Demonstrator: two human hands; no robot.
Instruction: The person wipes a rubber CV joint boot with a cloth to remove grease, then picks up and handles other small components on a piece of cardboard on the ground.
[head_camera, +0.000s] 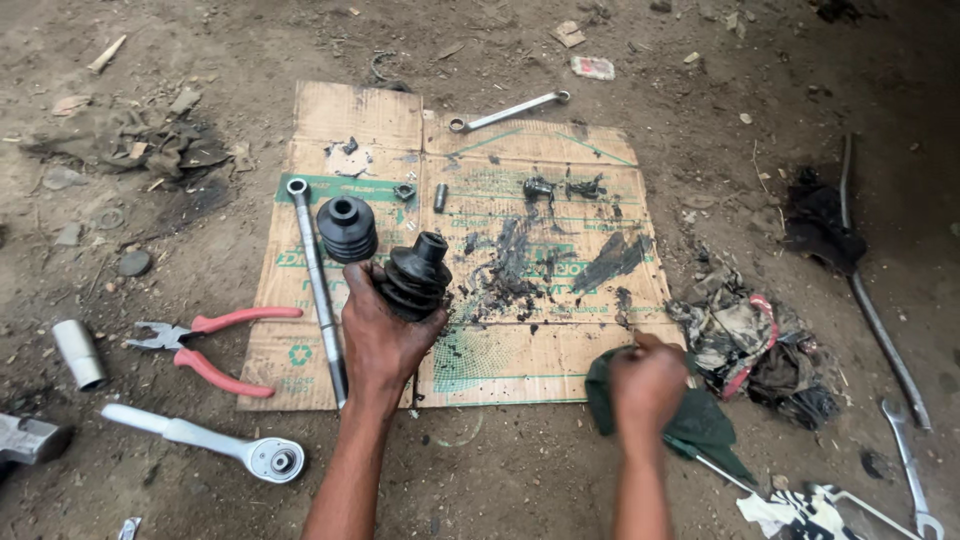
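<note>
My left hand (381, 335) grips a black ribbed rubber boot (415, 278) and holds it just above a flattened cardboard sheet (520, 355) smeared with black grease. My right hand (647, 383) is closed on a dark green rag (700, 420) at the sheet's lower right corner. A second black rubber boot (347, 227) stands on the cardboard, up and to the left of the held one. A long metal shaft (317, 283) lies along the sheet's left side, right beside my left hand.
Red-handled pliers (215, 345), a ratchet wrench (205, 440) and a metal socket (78, 353) lie on the dirt at left. A spanner (508, 111) rests at the cardboard's top edge. A greasy rag pile (750, 345), a curved bar (875, 310) and another spanner (908, 465) lie at right.
</note>
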